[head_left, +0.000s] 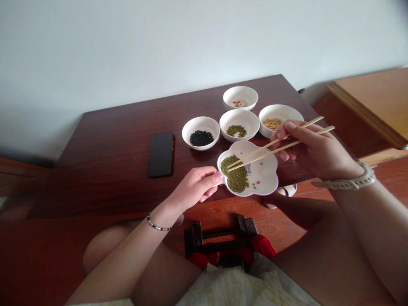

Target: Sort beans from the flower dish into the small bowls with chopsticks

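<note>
My left hand (202, 185) is closed round the short handle of a white flower-shaped dish (266, 180) with a lilac rim. Green mung beans (236, 180) lie heaped in its left half, and a few stray ones rest nearer the middle. In my right hand (312, 146) is a pair of wooden chopsticks (280, 147), their tips down among the mung beans. Just beyond the dish stands a white bowl (251, 120) with some mung beans in it. To its left is a bowl of black beans (201, 138); to its right, partly behind my fingers, a bowl of yellowish beans (271, 123).
A fourth white bowl (240, 91) at the back holds reddish and pale bits. On the dark wooden table (127, 127) a black phone (161, 155) lies left of the bowls. A white wall (159, 46) rises behind, and a lighter wooden piece of furniture (376, 102) stands at right.
</note>
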The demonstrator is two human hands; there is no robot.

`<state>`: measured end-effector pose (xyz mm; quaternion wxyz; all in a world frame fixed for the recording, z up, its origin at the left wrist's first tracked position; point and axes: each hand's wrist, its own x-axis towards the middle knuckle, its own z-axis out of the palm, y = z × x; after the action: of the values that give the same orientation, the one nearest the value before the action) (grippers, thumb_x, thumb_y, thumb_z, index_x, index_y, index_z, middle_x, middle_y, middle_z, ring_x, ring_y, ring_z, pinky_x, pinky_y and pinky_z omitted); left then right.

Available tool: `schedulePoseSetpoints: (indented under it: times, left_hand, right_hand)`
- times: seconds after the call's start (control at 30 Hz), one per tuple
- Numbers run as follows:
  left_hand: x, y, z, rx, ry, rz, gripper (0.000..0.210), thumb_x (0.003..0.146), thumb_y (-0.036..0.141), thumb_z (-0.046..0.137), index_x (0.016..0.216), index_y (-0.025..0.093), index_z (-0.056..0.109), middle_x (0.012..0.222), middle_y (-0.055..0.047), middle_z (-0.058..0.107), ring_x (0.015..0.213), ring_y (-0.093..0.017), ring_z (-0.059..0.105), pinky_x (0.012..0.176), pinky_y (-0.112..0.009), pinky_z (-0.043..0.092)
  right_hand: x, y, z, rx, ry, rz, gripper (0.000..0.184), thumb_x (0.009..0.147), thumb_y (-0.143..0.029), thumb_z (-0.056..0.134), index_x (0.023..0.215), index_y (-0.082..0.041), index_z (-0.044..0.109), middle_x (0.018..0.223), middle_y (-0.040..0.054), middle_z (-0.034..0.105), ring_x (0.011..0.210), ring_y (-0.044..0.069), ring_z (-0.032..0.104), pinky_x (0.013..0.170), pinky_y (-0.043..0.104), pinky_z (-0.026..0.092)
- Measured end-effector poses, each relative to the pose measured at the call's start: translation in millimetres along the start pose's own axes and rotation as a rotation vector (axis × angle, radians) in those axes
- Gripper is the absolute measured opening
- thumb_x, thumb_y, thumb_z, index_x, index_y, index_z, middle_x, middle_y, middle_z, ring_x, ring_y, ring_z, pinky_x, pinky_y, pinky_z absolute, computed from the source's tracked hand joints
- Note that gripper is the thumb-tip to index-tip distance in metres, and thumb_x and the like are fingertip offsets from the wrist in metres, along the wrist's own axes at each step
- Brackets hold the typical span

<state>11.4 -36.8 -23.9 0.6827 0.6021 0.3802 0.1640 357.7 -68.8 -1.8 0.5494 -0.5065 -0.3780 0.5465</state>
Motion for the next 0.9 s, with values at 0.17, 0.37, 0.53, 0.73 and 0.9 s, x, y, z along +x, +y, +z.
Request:
schedulePoseSetpoints:
  times: [0.17, 0.37, 0.53, 0.73, 0.9]
  left_hand:
    - [0.4, -0.8, 0.1, -0.010, -0.007, -0.001, 0.046, 0.115, 0.057, 0.080, 0.090, 0.023, 0.062, 0.074, 0.004, 0.058, 0.059, -0.010, 0.043, 0.055, -0.026, 0.026]
    - [-0.9, 3.4, 1.7, 0.016, 0.023, -0.015, 0.051, 0.113, 0.063, 0.080, 0.087, 0.024, 0.061, 0.072, 0.004, 0.057, 0.058, -0.010, 0.043, 0.055, -0.027, 0.029]
    - [-1.9, 4.1, 1.6, 0.007, 0.022, -0.008, 0.054, 0.111, 0.067, 0.083, 0.086, 0.024, 0.061, 0.071, 0.004, 0.056, 0.059, -0.011, 0.043, 0.055, -0.027, 0.030]
    - [-1.7, 5.1, 3.0, 0.010, 0.026, -0.008, 0.055, 0.111, 0.068, 0.083, 0.086, 0.024, 0.061, 0.071, 0.004, 0.056, 0.058, -0.012, 0.044, 0.055, -0.027, 0.028]
    - [-0.6, 5.3, 2.7, 0.002, 0.016, -0.009, 0.050, 0.114, 0.061, 0.082, 0.088, 0.023, 0.062, 0.071, 0.004, 0.056, 0.059, -0.011, 0.044, 0.057, -0.027, 0.027]
  right_hand:
    - [3.7, -4.0, -2.7, 0.029, 0.063, -0.056, 0.032, 0.106, -0.045, 0.098, 0.088, -0.022, 0.086, 0.081, 0.0044, 0.075, 0.059, 0.011, 0.064, 0.053, 0.018, 0.057]
    - [20.6, -5.2, -10.0, 0.102, 0.185, -0.141, 0.027, 0.106, -0.035, 0.096, 0.087, -0.023, 0.082, 0.087, 0.0037, 0.073, 0.066, 0.013, 0.064, 0.054, 0.018, 0.058]
    - [25.8, -2.3, -7.5, 0.165, 0.285, -0.236, 0.021, 0.109, -0.026, 0.089, 0.089, -0.022, 0.082, 0.088, 0.0024, 0.076, 0.069, 0.011, 0.068, 0.064, 0.015, 0.063]
    - [18.8, -5.9, -8.2, 0.140, 0.194, -0.137, 0.022, 0.104, -0.032, 0.097, 0.090, -0.020, 0.085, 0.088, 0.0024, 0.076, 0.067, 0.010, 0.066, 0.057, 0.014, 0.059]
    - [7.1, -6.2, 0.3, 0.026, 0.051, 0.038, 0.029, 0.102, -0.042, 0.101, 0.091, -0.020, 0.087, 0.086, 0.0041, 0.077, 0.059, 0.010, 0.062, 0.053, 0.016, 0.058]
